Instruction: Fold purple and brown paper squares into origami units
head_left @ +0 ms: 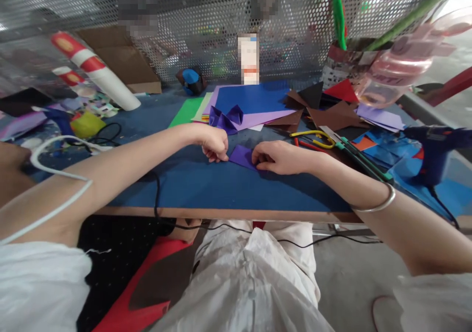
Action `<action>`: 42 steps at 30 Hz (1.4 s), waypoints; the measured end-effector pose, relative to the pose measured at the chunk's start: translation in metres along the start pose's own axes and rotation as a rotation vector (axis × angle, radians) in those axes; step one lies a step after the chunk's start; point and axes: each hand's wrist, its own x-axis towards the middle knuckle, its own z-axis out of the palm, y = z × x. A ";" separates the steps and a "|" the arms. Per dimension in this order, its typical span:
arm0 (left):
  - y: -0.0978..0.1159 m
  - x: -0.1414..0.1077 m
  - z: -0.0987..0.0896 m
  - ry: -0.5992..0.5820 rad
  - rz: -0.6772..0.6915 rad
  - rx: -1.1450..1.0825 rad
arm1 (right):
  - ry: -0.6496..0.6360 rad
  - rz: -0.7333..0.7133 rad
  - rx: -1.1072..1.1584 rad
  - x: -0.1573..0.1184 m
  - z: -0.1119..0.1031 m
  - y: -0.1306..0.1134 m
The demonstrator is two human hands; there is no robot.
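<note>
A small folded piece of purple paper (241, 156) lies flat on the blue tabletop in front of me. My left hand (215, 144) is closed, fingers curled, its fingertips at the paper's left corner. Over the right end, my right hand (273, 157) pinches the paper with bent fingers and thumb, hiding that edge. Just behind my left hand stands a folded purple paper shape (226, 119) with raised points. Behind it is a stack of coloured sheets, with a blue sheet (247, 98) on top and a green sheet (187, 111) at its left.
On the right lie yellow-handled scissors (313, 137), a green cutter (359, 155), brown paper pieces (337, 118), a blue glue gun (435, 150) and a pink bottle (394, 71). A white cable (55, 142) crosses my left forearm. A perforated metal panel (206, 32) stands behind.
</note>
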 end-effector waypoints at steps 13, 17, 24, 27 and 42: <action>-0.038 -0.006 0.024 0.415 0.341 -0.439 | 0.287 -0.039 -0.084 0.002 0.010 -0.003; -0.035 -0.001 0.030 0.510 0.405 -0.545 | 0.425 0.044 -0.171 0.003 0.012 -0.006; -0.028 0.000 0.038 0.566 0.454 -0.620 | 0.302 0.212 -0.253 0.003 0.015 -0.011; -0.027 0.000 0.039 0.577 0.462 -0.642 | 0.262 0.206 -0.296 0.002 0.018 -0.015; -0.028 0.008 0.043 0.582 0.533 -0.724 | 0.365 0.132 -0.122 0.005 0.022 -0.015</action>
